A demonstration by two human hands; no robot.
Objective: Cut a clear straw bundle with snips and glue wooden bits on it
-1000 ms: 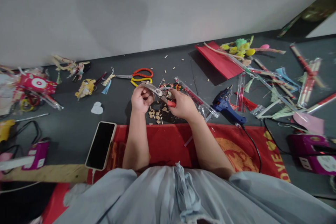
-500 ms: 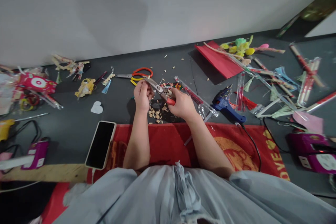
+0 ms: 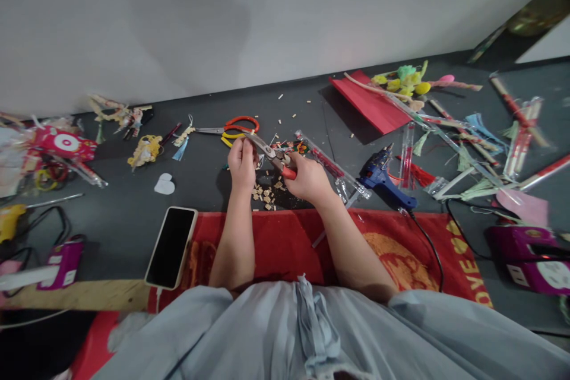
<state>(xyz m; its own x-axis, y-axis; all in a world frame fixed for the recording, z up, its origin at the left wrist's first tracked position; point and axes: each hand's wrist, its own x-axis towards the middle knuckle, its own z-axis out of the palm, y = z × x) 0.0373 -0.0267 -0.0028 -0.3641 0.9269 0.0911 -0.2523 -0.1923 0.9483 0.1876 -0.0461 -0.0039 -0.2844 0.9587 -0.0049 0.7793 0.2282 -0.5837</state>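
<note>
My right hand (image 3: 310,179) is closed around the red handles of a pair of pruning shears (image 3: 268,151), whose metal blades point up and left. My left hand (image 3: 241,161) is closed in a pinch by the blade tips. A small pale piece, like a stick end (image 3: 253,132), shows just above its fingers; the rest of it is hidden. Beneath and between the hands lie many small wooden bits (image 3: 266,195). Right behind my left hand rest scissors (image 3: 240,124) with orange handles, and yellow handles (image 3: 231,140) beside them.
A blue glue gun (image 3: 385,178) with its cable sits right of my hands. A phone (image 3: 171,246) lies at front left, near a white heart shape (image 3: 164,183). Farther right are a red folded sheet (image 3: 371,101), wrapped sticks and tassels. A red towel (image 3: 285,237) lies under my forearms.
Both hands keep almost the same place and grip. My left hand's fingers have shifted slightly at the blade tips.
</note>
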